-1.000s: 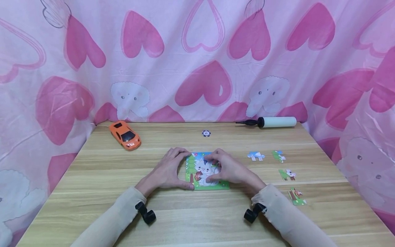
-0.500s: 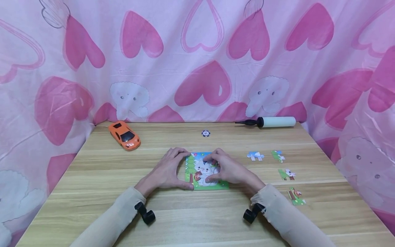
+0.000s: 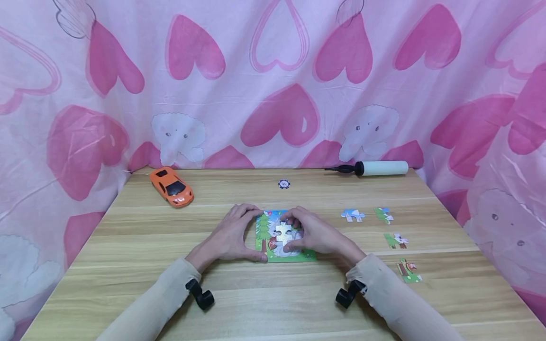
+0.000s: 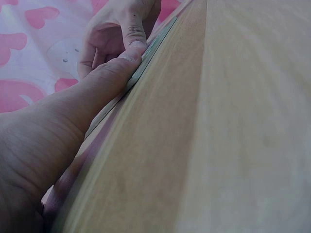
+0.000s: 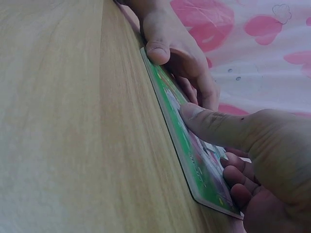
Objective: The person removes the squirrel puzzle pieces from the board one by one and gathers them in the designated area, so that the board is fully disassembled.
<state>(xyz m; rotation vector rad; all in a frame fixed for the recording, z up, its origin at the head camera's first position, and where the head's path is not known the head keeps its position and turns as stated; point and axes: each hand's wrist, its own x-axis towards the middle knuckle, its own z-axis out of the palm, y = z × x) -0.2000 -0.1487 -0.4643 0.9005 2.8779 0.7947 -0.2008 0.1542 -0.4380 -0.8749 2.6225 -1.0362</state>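
Observation:
A square picture puzzle board [image 3: 265, 227] with a green tree and a white cartoon animal lies flat on the table. My left hand [image 3: 226, 234] spans its left side, thumb at the near corner and fingers at the far edge, steadying it. The right hand [image 3: 317, 232] is over the board's right half, its thumb and index finger pinching a puzzle piece [image 3: 283, 233] in the middle. That piece looks pale, its picture washed out by glare. In the right wrist view, the right thumb [image 5: 214, 124] touches the board's face. The hand hides the board's right part.
Loose puzzle pieces lie to the right: a blue one [image 3: 353, 215], a green one [image 3: 384, 215], one with tree and animal [image 3: 396, 240], one with a trunk [image 3: 410, 271]. Behind are an orange toy car [image 3: 172, 187], a round chip [image 3: 284, 184] and a hand pump [image 3: 384, 168].
The board's middle, clearly pictured before, now shows a pale, piece-shaped glare between my right thumb and index finger. Both hands stay nearly in place.

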